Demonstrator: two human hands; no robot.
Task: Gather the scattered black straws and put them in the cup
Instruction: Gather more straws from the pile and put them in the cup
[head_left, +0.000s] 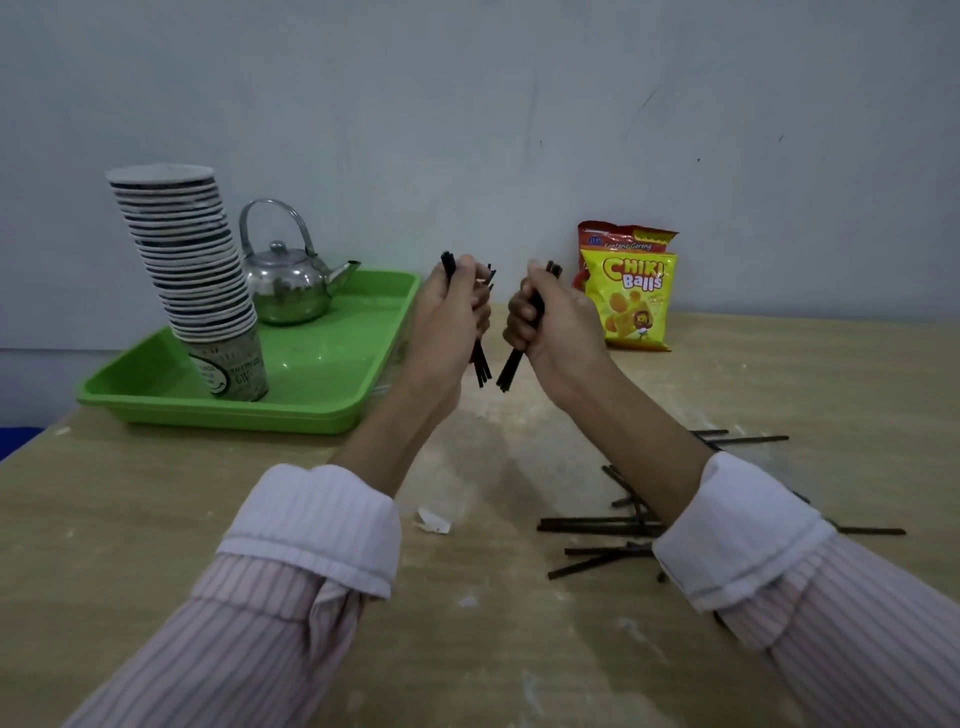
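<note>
My left hand (453, 312) is closed around a bundle of black straws (481, 366), held upright above the table's middle. Close beside it, my right hand (550, 322) grips a second, smaller bundle of black straws (510, 371), its lower ends angled toward the left. The two fists are a little apart. Several more black straws (592, 525) lie scattered flat on the wooden table at the right, partly hidden under my right forearm. A tall leaning stack of paper cups (208, 291) stands on the green tray to the left.
A green tray (332, 374) at the back left holds the cup stack and a steel kettle (288, 283). Two snack bags (631, 296) lean against the wall behind my right hand. A small white paper scrap (434, 521) lies between my forearms.
</note>
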